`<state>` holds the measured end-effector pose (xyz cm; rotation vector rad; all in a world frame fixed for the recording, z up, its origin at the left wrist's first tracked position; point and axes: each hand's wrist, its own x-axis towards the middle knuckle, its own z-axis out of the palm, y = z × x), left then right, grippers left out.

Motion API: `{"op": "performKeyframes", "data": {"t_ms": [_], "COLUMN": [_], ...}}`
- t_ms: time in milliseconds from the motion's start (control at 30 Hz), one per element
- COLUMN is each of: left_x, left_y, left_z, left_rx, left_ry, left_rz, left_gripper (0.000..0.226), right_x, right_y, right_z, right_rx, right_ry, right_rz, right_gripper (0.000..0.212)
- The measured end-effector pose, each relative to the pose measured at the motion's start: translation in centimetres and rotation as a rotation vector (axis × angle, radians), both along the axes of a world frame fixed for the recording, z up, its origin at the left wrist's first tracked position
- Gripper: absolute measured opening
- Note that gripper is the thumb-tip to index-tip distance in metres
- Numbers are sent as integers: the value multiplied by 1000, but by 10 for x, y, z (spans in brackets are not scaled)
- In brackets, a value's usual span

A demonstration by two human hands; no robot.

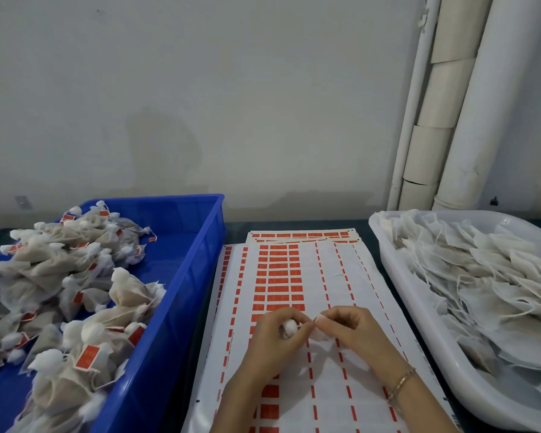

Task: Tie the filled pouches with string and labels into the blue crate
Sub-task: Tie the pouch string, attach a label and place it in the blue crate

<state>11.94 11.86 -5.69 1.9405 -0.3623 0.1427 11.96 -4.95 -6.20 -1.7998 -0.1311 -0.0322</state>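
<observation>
Pale grey wall (200,89) fills the background, with white vertical pipes (469,104) running down its right side; below it lies a dark surface (235,232) that carries everything we work with.

On the left stands a blue rectangular plastic crate (200,251); it holds a heap of tied white mesh pouches (75,276), many of them carrying small red paper labels (88,356).

In the middle lie white sheets of red labels (310,270), overlapping one another; on most of the top sheet only thin red strips are left.

On the right sits a white plastic tray (413,307), piled with flat untied white pouches (481,276) whose loose strings trail over them.

Over the sheets, near the bottom centre, our left hand (272,342) holds one small filled white pouch (288,328); its fingers are curled round the pouch, and only the bunched top shows between them.

Just beside it, our right hand (356,332) has thumb and forefinger pressed together on a small white piece (318,320); we cannot tell whether that is string or label; the other fingers curl loosely.

A thin gold bracelet (402,381) circles the right wrist.
</observation>
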Motion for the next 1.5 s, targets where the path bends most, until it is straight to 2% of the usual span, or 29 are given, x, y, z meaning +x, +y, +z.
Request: {"op": "performKeyframes", "data": {"t_ms": [67,167,233,367,467,700,833,933,1100,1500], "left_x": [0,0,1,3,3,0,1,1,1,2], "left_y": [1,3,3,3,3,2,2,2,3,5], "left_z": [1,3,3,2,2,5,5,4,3,3], "left_rx": [-23,-54,-74,-99,-99,-97,-96,-92,-50,-92], "left_ry": [-12,2,10,1,6,19,17,12,58,155], "left_rz": [22,60,85,111,111,87,75,46,30,186], "left_gripper": [6,9,9,6,7,8,10,8,8,32], "right_x": [1,2,1,-1,1,-1,-3,-2,-3,-8], "right_y": [4,5,3,4,4,3,5,5,4,9], "right_z": [2,7,8,1,-3,-2,-1,-2,0,3], "right_rx": [17,124,172,83,33,74,83,63,70,-63], "right_ry": [3,55,16,-82,-108,-114,-122,-133,-152,-276], "right_rz": [7,-32,-33,5,-42,-78,-70,-118,-122,-149], "right_gripper": [11,31,35,31,24,14,17,8,9,16]}}
